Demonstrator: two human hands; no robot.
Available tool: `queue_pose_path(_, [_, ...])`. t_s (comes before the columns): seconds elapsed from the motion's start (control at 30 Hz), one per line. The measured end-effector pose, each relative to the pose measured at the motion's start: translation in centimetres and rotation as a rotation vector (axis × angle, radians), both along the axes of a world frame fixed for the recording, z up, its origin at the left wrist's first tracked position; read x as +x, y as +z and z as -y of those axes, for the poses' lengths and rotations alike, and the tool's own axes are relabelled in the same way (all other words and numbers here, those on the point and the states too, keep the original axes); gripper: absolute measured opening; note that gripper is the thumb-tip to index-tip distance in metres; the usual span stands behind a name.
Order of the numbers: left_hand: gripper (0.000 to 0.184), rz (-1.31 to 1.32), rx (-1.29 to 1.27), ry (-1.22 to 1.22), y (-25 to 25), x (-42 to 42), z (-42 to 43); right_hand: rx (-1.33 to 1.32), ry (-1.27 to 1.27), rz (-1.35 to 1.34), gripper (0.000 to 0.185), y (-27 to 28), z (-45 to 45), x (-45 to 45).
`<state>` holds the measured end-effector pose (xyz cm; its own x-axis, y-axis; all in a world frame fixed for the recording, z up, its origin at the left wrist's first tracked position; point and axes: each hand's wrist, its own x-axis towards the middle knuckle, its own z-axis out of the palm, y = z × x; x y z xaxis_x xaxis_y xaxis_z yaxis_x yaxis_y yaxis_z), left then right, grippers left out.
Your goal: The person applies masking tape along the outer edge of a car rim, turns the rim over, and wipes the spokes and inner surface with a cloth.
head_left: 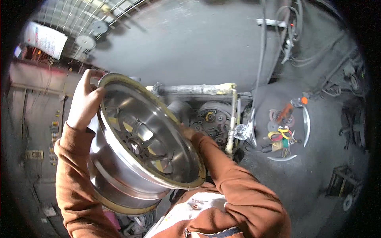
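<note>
One metal wheel [136,146] tilts between the left hand [85,100], fingers clasping its edge, and the right hand [188,132], grip unclear.

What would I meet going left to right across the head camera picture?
White paper, left hand, big metal wheel, sparkly clear thing, bright orange knob, small pale round thing.

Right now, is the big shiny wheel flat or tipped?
Tipped: the wheel rim slants across the view, the left hand gripping its edge.

Wkshp, w/ wheel rim [137,146], discs [85,42] & wire rack [92,16].
</note>
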<state>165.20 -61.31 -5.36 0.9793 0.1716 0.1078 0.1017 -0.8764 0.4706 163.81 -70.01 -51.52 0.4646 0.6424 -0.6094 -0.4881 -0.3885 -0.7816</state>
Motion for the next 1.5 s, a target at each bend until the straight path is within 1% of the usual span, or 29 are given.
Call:
queue_pose_path(0.03, [0.038,0.006,0.012,0.040,0.5,-1.4,1.4,0.011,0.033,0.002,0.091,-0.1,-0.4,-0.4])
queue_pose_path(0.07, [0.038,0.012,0.024,0.085,1.1,-3.1,2.3,0.000,-0.107,-0.113,0.088,-0.3,-0.7,-0.9])
queue_pose_path(0.1, [0.036,0.116,0.020,0.062,0.9,-4.5,2.4,-0.007,-0.167,-0.165,0.087,-0.9,-0.8,-1.1])
queue_pose_path(0.13, [0.036,0.125,-0.022,0.167,1.1,-6.4,3.6,-0.013,-0.230,-0.216,0.085,-1.3,-0.9,-1.4])
queue_pose_path(0.17, [0.036,0.241,-0.056,0.125,0.8,-8.4,4.2,0.093,-0.305,-0.158,0.087,-2.5,-1.3,-1.5])
queue_pose_path(0.2, [0.039,0.271,-0.110,0.180,1.3,-10.6,5.8,0.203,-0.387,-0.102,0.089,-3.1,-1.9,-1.3])
queue_pose_path(0.23, [0.041,0.268,-0.049,0.181,2.1,-12.6,6.5,0.295,-0.403,-0.195,0.084,0.0,-0.6,-1.1])
queue_pose_path(0.27, [0.043,0.364,-0.085,0.141,2.3,-13.8,7.3,0.365,-0.440,-0.279,0.078,1.5,-0.2,-1.1])
queue_pose_path(0.33, [0.045,0.421,0.002,0.156,4.1,-15.3,7.9,0.554,-0.506,-0.421,0.067,5.7,0.7,-1.0])
queue_pose_path(0.4, [0.051,0.354,0.024,0.112,6.4,-17.0,7.3,0.716,-0.439,-0.547,0.060,7.3,0.8,0.1])
queue_pose_path(0.47, [0.055,0.331,0.081,0.073,8.2,-18.4,6.8,0.678,-0.553,-0.326,0.057,9.5,1.0,1.0])
queue_pose_path(0.5, [0.057,0.321,0.109,0.054,9.2,-19.1,6.5,0.751,-0.509,-0.326,0.054,11.3,1.9,1.8])
queue_pose_path(0.53, [0.058,0.320,0.128,0.046,9.7,-19.8,5.9,0.741,-0.542,-0.373,0.054,12.9,3.7,1.9])
queue_pose_path(0.6, [0.060,0.320,0.165,0.032,10.8,-21.1,4.7,0.873,-0.662,-0.397,0.051,17.2,6.8,1.5])
queue_pose_path(0.63, [0.059,0.378,0.091,0.036,10.6,-21.3,4.1,0.946,-0.737,-0.392,0.050,16.0,7.7,1.9])
queue_pose_path(0.67, [0.059,0.437,0.014,0.036,10.5,-21.5,3.3,0.945,-0.758,-0.362,0.050,16.4,9.1,1.9])
queue_pose_path(0.73, [0.057,0.408,-0.087,0.024,9.6,-21.4,-1.0,0.969,-0.780,-0.069,0.049,18.0,11.8,1.1])
queue_pose_path(0.77, [0.056,0.394,-0.138,0.019,9.2,-21.4,-3.2,0.953,-0.876,-0.165,0.047,19.5,12.8,0.5])
queue_pose_path(0.8, [0.053,0.430,-0.200,0.021,7.8,-20.7,-5.1,0.937,-0.897,-0.141,0.047,19.3,13.3,0.0])
queue_pose_path(0.87, [0.040,0.509,-0.268,0.037,5.3,-17.5,-8.6,0.930,-1.167,-0.055,0.045,18.9,13.9,-0.3])
queue_pose_path(0.9, [0.031,0.412,-0.238,0.069,4.3,-16.8,-10.7,1.008,-1.124,-0.022,0.044,19.3,14.2,-1.3])
queue_pose_path(0.93, [0.025,0.413,-0.232,0.100,2.9,-16.0,-12.4,0.967,-1.202,0.022,0.047,20.0,14.0,-2.7])
queue_pose_path(1.0, [0.021,0.421,-0.275,0.045,-0.4,-12.8,-16.2,0.968,-1.277,0.154,0.048,19.6,13.7,-4.2])
queue_pose_path(1.07, [0.022,0.448,-0.304,0.093,-3.6,-9.2,-17.7,0.905,-1.337,0.352,0.049,20.0,12.8,-5.0])
queue_pose_path(1.13, [0.026,0.533,-0.407,0.079,-7.1,-7.0,-19.5,0.870,-1.392,0.428,0.050,20.0,11.7,-6.1])
queue_pose_path(1.2, [0.029,0.496,-0.374,0.108,-9.4,-4.7,-20.9,0.811,-1.410,0.517,0.051,20.1,11.2,-6.8])
queue_pose_path(1.33, [0.038,0.539,-0.652,0.143,-13.7,-1.1,-23.8,0.674,-1.505,0.582,0.049,19.9,9.8,-7.8])
queue_pose_path(1.4, [0.042,0.530,-0.742,0.202,-14.9,0.1,-24.8,0.660,-1.520,0.533,0.048,20.4,9.2,-7.8])
queue_pose_path(1.5, [0.043,0.492,-0.858,0.225,-17.5,1.3,-25.7,0.601,-1.549,0.577,0.047,20.3,8.8,-7.3])
